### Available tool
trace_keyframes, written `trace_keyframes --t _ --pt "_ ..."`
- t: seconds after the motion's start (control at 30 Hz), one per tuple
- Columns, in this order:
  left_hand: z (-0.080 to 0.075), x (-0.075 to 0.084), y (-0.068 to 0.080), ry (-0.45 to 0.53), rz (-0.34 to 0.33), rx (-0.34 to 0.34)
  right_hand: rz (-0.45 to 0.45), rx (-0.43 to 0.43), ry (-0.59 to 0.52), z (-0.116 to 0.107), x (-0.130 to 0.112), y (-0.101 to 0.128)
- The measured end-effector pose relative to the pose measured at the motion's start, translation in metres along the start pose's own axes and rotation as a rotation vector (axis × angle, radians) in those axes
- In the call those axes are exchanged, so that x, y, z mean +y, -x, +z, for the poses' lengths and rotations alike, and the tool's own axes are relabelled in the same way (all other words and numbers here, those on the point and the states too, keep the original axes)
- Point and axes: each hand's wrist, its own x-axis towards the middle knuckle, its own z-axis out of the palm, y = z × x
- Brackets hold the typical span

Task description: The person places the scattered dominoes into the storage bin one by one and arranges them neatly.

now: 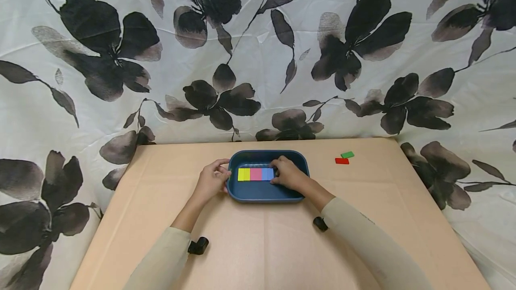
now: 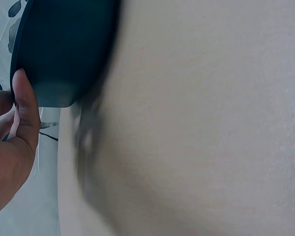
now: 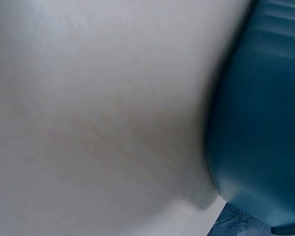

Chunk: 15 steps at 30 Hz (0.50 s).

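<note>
Inside tray, right hand seemingly on blocks.

Table: covered in tan paper or card, matt, smooth, with faint fold creases. Tray: dark blue plastic by its look, smooth moulded wall with a dull satin sheen, seen close in both wrist views. Blocks in the tray: yellow, pink and blue, flat, matt faces, material not determinable. Red block and green block, far right: same plain finish. Backdrop cloth: white fabric, soft creases, printed with black flowers. Sleeves: beige knit cloth, matt.
</note>
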Motion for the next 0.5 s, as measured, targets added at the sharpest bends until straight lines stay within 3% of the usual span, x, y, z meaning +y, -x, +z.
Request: trace_keyframes --t 0.5 --pt "-0.0042 -0.0023 -0.0076 0.007 0.016 -0.014 -0.024 0.016 0.012 -0.0024 -0.0004 -0.0024"
